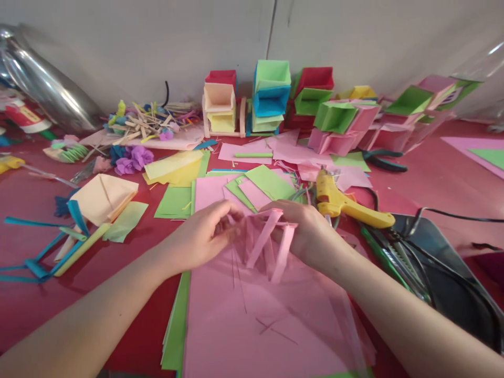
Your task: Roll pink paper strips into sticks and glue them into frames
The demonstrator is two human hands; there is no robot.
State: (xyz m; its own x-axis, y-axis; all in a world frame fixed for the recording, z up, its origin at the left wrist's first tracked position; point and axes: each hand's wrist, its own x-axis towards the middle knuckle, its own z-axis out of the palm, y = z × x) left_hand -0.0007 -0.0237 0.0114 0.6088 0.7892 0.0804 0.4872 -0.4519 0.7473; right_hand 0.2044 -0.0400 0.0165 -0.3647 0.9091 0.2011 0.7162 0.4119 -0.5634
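Above a stack of pink paper, my right hand grips a small pink paper frame with several narrow strip legs pointing down. My left hand is beside the frame's left side, fingers curled in towards the thumb. Its fingertips are slightly blurred, and I cannot make out what lies between them. Thin dark lines show on the pink sheet below. Just beyond the hands lie green and pink paper pieces.
A yellow glue gun lies right, beside a dark tray with a cord and cutter. Folded paper boxes stand along the wall. Left are a peach paper piece, blue strips, purple paper flowers and a metal flask.
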